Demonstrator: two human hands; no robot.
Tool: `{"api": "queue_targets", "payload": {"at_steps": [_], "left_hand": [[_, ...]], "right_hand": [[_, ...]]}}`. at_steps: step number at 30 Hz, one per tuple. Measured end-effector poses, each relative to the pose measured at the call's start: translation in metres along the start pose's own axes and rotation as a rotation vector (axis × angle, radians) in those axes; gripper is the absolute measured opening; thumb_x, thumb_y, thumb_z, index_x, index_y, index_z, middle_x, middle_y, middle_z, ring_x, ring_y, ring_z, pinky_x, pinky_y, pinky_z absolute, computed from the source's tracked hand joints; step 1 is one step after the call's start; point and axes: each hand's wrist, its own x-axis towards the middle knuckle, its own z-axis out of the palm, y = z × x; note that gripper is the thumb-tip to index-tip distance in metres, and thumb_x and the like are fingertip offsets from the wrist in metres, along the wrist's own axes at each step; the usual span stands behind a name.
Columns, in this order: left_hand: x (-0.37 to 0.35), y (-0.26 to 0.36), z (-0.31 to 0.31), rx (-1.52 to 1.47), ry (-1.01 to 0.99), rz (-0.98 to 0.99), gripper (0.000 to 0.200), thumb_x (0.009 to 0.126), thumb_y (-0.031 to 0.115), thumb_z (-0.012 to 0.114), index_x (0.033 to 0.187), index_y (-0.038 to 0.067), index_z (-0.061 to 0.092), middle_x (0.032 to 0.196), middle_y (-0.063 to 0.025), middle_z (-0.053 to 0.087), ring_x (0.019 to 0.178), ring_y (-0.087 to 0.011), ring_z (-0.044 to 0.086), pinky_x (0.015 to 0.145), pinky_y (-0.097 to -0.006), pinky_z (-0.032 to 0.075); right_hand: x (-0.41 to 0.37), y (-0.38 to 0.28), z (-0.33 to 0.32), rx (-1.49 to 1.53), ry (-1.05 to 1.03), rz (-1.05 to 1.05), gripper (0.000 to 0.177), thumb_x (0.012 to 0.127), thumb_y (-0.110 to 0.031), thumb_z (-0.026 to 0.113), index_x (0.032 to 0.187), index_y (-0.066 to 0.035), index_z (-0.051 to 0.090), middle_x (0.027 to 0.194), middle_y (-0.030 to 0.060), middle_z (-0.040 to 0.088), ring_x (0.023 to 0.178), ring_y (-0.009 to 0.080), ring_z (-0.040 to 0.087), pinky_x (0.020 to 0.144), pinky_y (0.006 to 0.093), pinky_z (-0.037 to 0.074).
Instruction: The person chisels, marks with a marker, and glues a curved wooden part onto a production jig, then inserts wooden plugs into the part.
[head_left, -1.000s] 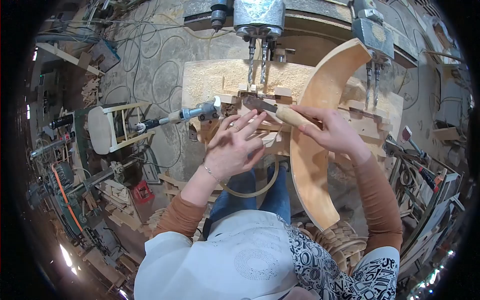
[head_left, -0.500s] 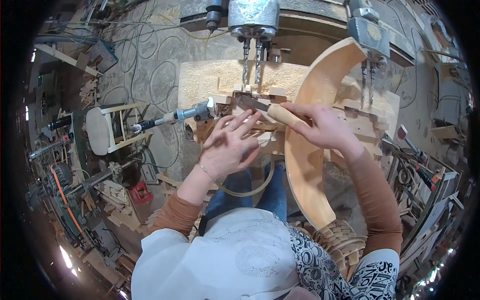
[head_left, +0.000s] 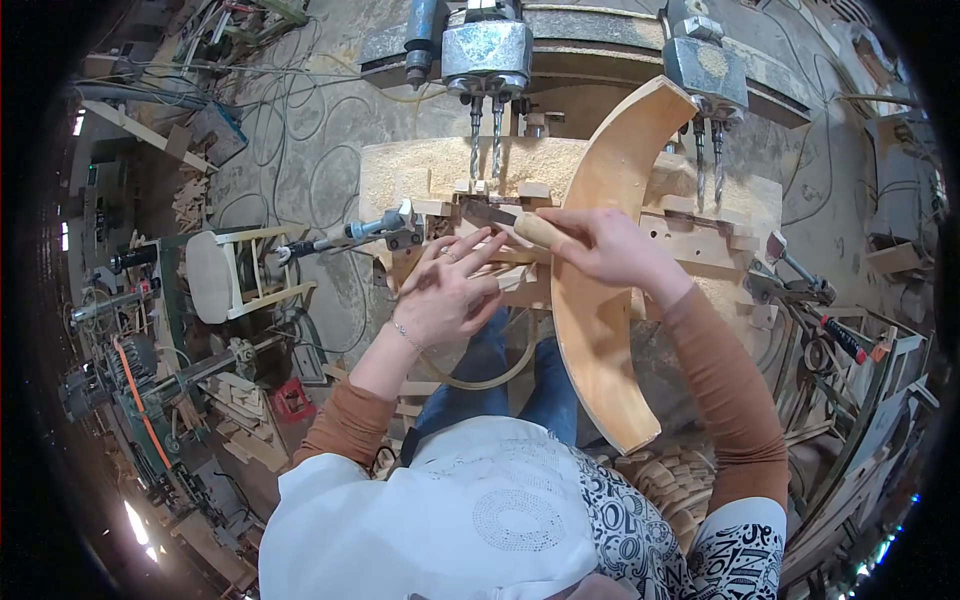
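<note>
My right hand point(head_left: 625, 252) is closed around the light wooden handle of a chisel point(head_left: 540, 231). Its flat, dark metal blade points left, over the small wooden blocks of the jig point(head_left: 518, 275). My left hand point(head_left: 446, 297) lies over the jig's left part with fingers stretched out, fingertips close below the blade. Under my right hand and wrist passes a large curved wooden board point(head_left: 602, 180), which slants across the bench from upper right down past its front edge. Part of the jig is hidden beneath my left hand.
Twin drill bits point(head_left: 486, 140) hang just beyond the blade, with a second pair point(head_left: 708, 165) farther right. A clamp point(head_left: 365, 228) stands at left, another point(head_left: 800, 268) at right. Sawdust covers the bench point(head_left: 392, 165). A stool point(head_left: 210, 278) lies on its side at left.
The view has shifted slightly, so the drills and bench sit a little differently. Both hands keep nearly the same places, the chisel still in my right hand.
</note>
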Motion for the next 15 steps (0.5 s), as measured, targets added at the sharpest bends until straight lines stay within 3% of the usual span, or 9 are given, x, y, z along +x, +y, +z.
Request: {"api": "queue_targets", "payload": {"at_steps": [1,3,4,6,7,9,11,13,15], "left_hand": [[-0.001,0.0,-0.001,0.001,-0.003,0.0,0.011,0.084,0.022,0.071,0.084,0.011,0.071,0.147,-0.0113,0.053,0.138,-0.0291,0.047,0.111,-0.0468,0.037],[-0.002,-0.001,-0.001,-0.007,0.005,-0.004,0.01,0.084,0.021,0.071,0.084,0.011,0.071,0.146,-0.0107,0.054,0.137,-0.0289,0.048,0.111,-0.0469,0.037],[-0.002,0.0,-0.001,-0.02,0.009,-0.005,0.009,0.083,0.02,0.071,0.084,0.011,0.07,0.145,-0.01,0.055,0.137,-0.0287,0.048,0.11,-0.047,0.037],[-0.004,-0.001,0.002,-0.019,0.02,-0.003,0.009,0.083,0.019,0.072,0.081,0.01,0.069,0.144,-0.0092,0.056,0.136,-0.0282,0.049,0.11,-0.0471,0.037],[-0.004,-0.003,0.002,-0.012,0.037,-0.001,0.01,0.083,0.019,0.072,0.079,0.01,0.068,0.143,-0.0083,0.057,0.135,-0.0278,0.05,0.109,-0.0471,0.038],[-0.006,-0.002,0.001,-0.035,0.047,-0.003,0.012,0.082,0.018,0.072,0.077,0.01,0.067,0.142,-0.0076,0.057,0.134,-0.0274,0.05,0.109,-0.047,0.038],[-0.007,-0.003,-0.001,-0.063,0.057,-0.003,0.014,0.082,0.018,0.072,0.074,0.009,0.065,0.141,-0.0069,0.058,0.134,-0.0271,0.051,0.109,-0.0468,0.037],[-0.007,-0.005,-0.001,-0.101,0.07,0.009,0.015,0.081,0.017,0.072,0.072,0.009,0.063,0.14,-0.0074,0.059,0.133,-0.0269,0.051,0.11,-0.0466,0.036],[-0.007,-0.004,-0.002,-0.125,0.088,0.009,0.015,0.081,0.017,0.072,0.072,0.009,0.063,0.14,-0.0079,0.059,0.133,-0.027,0.051,0.11,-0.0466,0.036]], "right_hand": [[0.001,0.0,-0.005,-0.004,-0.001,-0.001,0.046,0.088,-0.025,0.06,0.132,-0.013,0.062,0.104,0.0201,0.072,0.095,0.0389,0.068,0.087,0.0453,0.053],[0.004,-0.006,-0.014,0.34,-0.249,0.446,0.045,0.089,-0.027,0.061,0.132,-0.014,0.063,0.096,0.0203,0.072,0.09,0.0387,0.068,0.083,0.0462,0.053],[0.005,-0.003,-0.008,0.336,-0.251,0.445,0.045,0.089,-0.027,0.061,0.132,-0.014,0.063,0.096,0.0203,0.072,0.09,0.0387,0.068,0.083,0.0462,0.053],[-0.001,0.0,0.012,-0.01,0.043,-0.093,0.043,0.09,-0.029,0.062,0.131,-0.014,0.064,0.087,0.0202,0.071,0.084,0.0376,0.068,0.077,0.0463,0.053],[-0.006,-0.004,0.012,-0.012,0.043,-0.092,0.043,0.09,-0.029,0.062,0.131,-0.014,0.064,0.087,0.0202,0.071,0.084,0.0376,0.068,0.077,0.0463,0.053],[-0.014,-0.018,0.005,-0.307,0.035,-0.092,0.043,0.091,-0.031,0.062,0.131,-0.014,0.064,0.087,0.0199,0.07,0.083,0.0371,0.068,0.077,0.0458,0.053],[-0.015,-0.016,-0.002,-0.269,0.0,-0.07,0.044,0.09,-0.028,0.064,0.132,-0.012,0.063,0.095,0.0206,0.072,0.084,0.0364,0.069,0.078,0.0439,0.054],[-0.014,-0.016,-0.007,0.046,0.017,0.063,0.046,0.089,-0.023,0.066,0.133,-0.011,0.062,0.099,0.0204,0.072,0.084,0.0357,0.069,0.078,0.0412,0.054],[-0.008,-0.022,-0.014,0.027,-0.035,0.13,0.046,0.089,-0.019,0.067,0.134,-0.01,0.062,0.098,0.02,0.072,0.084,0.0327,0.07,0.079,0.0383,0.054]]}}
